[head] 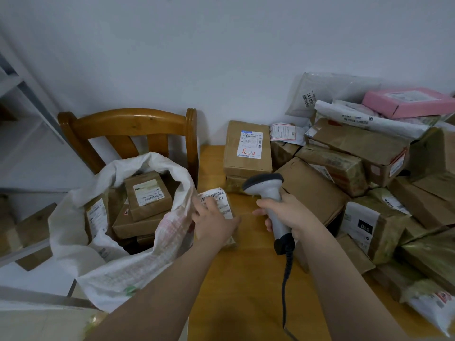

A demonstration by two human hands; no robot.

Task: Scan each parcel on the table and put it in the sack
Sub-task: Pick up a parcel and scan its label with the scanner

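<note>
At the desk's (246, 279) left edge, a person's left hand (214, 222) grasps a small parcel (219, 196) from above, fingers spread over its white label and thumb along its right side. The right hand (285, 212) is clenched round the grip of a grey corded scanner (264, 185), held upright just right of the parcel with its head turned towards it.

The step appears to be the scan, or the transfer straight after it. To do it well, the left hand would likely need to shift off the label, since it covers the lower part and only the top barcode shows. The parcel should then be lifted clear of the sack's rim, which sags right beside the desk edge, rather than dragged across it.

The white woven sack (98, 178) stands open on a wooden chair (128, 119) against the desk's left side. Inside, a small brown box (147, 193) lies label up on a wider flat box (133, 225), and a labelled parcel (96, 217) leans upright against the sack's left wall. There appears to be room on top for the next one, laid flat.

Many parcels (344, 168) remain heaped along the desk's right side and far right corner, so the job looks far from finished.
</note>
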